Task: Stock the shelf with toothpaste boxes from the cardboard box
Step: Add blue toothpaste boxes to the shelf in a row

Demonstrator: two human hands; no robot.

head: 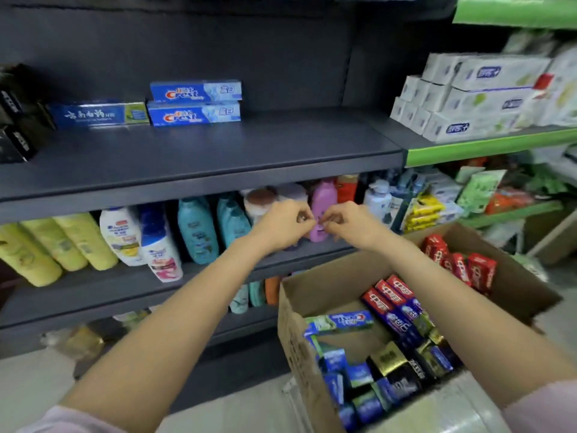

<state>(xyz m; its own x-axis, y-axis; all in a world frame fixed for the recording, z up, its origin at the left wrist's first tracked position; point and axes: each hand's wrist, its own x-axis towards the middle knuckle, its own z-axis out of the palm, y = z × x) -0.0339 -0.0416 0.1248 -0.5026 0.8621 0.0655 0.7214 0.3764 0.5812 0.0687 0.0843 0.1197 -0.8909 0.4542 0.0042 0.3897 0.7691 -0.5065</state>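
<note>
An open cardboard box (292,317) stands at the lower right, filled with several toothpaste boxes: red ones (390,295), a green-blue one (340,321) and dark ones (390,367). On the dark grey shelf (218,151) sit two stacked blue Crest boxes (195,103) and a blue-green box (100,114) to their left. My left hand (285,225) and my right hand (346,225) meet in the air in front of the lower shelf, above the cardboard box's far corner. Their fingers are curled, and no toothpaste box is in either hand.
Black boxes (15,120) stand at the shelf's left end. Shampoo bottles (156,239) and a pink bottle (323,204) fill the shelf below, right behind my hands. White tissue packs (468,98) lie on the green shelf (484,148) at right.
</note>
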